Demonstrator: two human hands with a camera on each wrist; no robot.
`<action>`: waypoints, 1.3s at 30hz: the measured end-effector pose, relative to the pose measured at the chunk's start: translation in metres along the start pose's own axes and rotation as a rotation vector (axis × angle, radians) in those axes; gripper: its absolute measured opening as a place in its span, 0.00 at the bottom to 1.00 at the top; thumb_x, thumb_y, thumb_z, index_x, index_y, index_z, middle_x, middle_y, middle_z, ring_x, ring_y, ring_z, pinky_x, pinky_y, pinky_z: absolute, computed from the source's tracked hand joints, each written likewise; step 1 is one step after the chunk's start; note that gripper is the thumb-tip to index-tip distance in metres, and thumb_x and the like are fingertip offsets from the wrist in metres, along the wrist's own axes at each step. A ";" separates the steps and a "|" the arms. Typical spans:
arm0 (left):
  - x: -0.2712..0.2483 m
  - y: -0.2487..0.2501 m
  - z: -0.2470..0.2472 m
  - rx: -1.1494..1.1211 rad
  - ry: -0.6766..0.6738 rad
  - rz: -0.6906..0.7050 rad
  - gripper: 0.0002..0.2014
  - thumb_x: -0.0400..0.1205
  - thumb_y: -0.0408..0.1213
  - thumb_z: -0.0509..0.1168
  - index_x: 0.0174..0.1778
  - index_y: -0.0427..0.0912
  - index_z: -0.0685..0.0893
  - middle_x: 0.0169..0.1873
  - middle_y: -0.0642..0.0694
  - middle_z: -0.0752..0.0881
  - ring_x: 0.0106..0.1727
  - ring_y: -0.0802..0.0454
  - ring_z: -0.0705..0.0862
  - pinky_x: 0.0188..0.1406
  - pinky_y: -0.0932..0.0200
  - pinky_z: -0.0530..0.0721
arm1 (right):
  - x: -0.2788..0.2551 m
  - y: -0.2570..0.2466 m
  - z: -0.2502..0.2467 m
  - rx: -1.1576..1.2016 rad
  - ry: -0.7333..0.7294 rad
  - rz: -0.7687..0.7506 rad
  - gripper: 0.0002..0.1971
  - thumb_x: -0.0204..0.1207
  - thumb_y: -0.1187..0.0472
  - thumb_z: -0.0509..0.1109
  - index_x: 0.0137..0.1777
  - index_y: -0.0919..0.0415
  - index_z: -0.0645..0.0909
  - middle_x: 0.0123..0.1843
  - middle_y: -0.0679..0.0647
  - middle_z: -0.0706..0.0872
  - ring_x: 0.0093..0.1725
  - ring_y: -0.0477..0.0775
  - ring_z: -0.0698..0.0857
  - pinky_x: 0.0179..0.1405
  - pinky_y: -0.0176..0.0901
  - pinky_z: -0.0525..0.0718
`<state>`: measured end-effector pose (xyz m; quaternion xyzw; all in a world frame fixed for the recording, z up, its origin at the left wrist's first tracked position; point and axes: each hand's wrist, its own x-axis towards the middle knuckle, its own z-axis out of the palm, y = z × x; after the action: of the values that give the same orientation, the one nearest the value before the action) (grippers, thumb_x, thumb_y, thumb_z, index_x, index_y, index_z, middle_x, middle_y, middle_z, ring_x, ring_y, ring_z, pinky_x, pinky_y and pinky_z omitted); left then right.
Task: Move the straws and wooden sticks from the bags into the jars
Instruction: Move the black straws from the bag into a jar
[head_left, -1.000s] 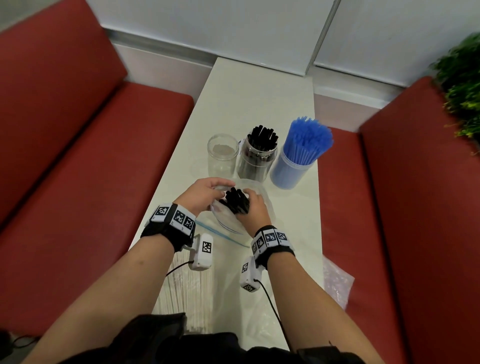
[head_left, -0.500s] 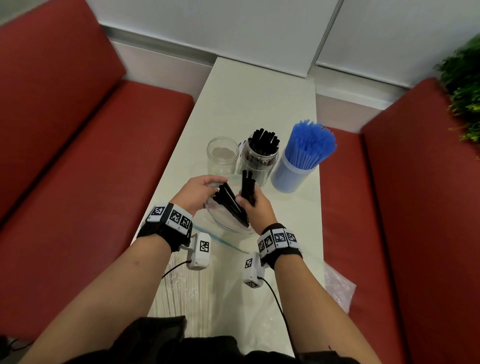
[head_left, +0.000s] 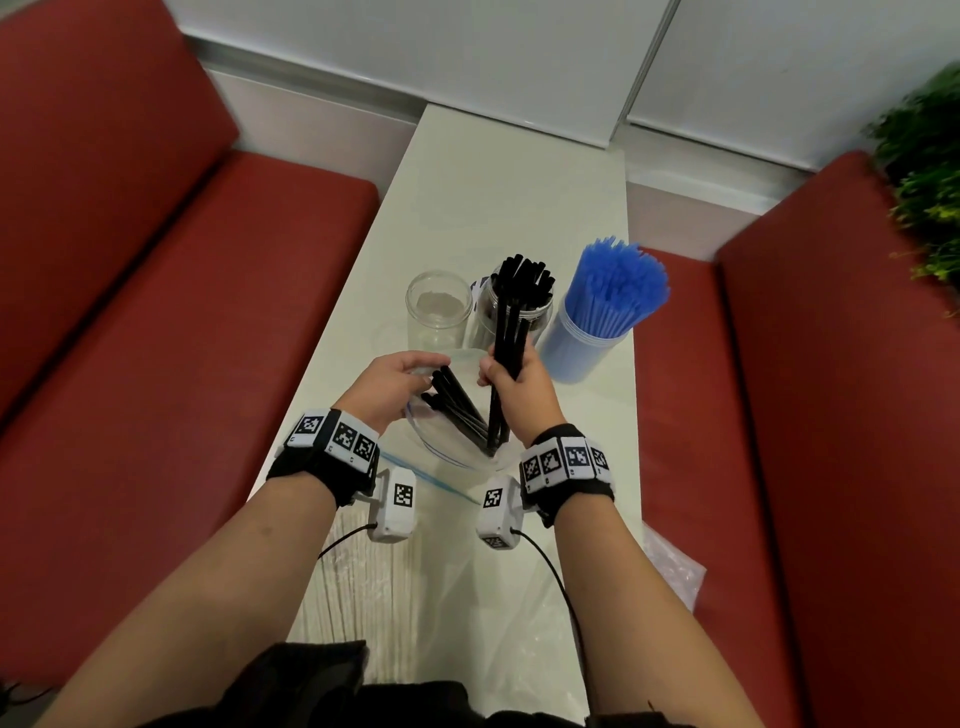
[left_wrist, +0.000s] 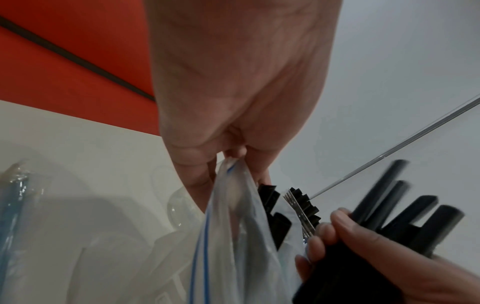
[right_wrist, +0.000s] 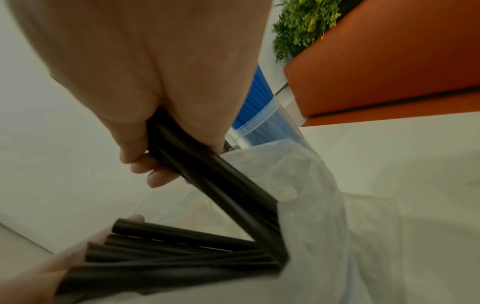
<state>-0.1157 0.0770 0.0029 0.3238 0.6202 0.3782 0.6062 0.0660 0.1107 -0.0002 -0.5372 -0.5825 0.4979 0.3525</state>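
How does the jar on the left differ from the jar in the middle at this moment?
The left jar holds no straws, and its base shows through the opening; the middle jar is packed with black straws that stand above its rim. The left jar looks pale and see-through, the middle jar dark from its load. Both are clear, upright and lidless, side by side on the white table.

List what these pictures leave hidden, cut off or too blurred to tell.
- Head view: lower ends of the held black straws sit inside the zip bag, behind the right hand.
- Head view: the count of straws left in the bag, overlapped and too small.
- Left wrist view: the held straws' tips are motion-blurred; the left hand hides the jars.
- Right wrist view: the blue straws mostly hidden by the right hand.
- Wooden sticks: partly covered by the forearms.
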 end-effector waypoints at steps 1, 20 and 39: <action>0.000 -0.001 0.000 -0.004 -0.003 -0.004 0.19 0.88 0.19 0.58 0.67 0.38 0.88 0.68 0.30 0.85 0.63 0.39 0.86 0.61 0.39 0.90 | 0.000 -0.002 -0.001 0.027 -0.017 0.022 0.04 0.85 0.66 0.68 0.57 0.61 0.77 0.40 0.51 0.82 0.39 0.47 0.82 0.53 0.45 0.84; 0.017 -0.008 -0.003 -0.007 0.017 -0.026 0.17 0.88 0.20 0.59 0.65 0.37 0.89 0.65 0.26 0.87 0.68 0.28 0.85 0.75 0.25 0.76 | 0.095 -0.119 -0.060 0.232 0.033 -0.154 0.06 0.79 0.77 0.69 0.51 0.67 0.80 0.45 0.64 0.85 0.43 0.57 0.85 0.58 0.52 0.86; 0.028 -0.017 -0.007 -0.144 -0.007 -0.059 0.16 0.87 0.17 0.60 0.64 0.34 0.88 0.62 0.29 0.88 0.60 0.41 0.88 0.63 0.34 0.89 | 0.125 -0.084 -0.055 0.201 0.218 -0.179 0.12 0.72 0.71 0.77 0.53 0.77 0.82 0.43 0.60 0.88 0.43 0.52 0.88 0.53 0.48 0.87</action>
<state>-0.1232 0.0920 -0.0259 0.2620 0.5986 0.4029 0.6409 0.0730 0.2504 0.0786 -0.4961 -0.5336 0.4592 0.5082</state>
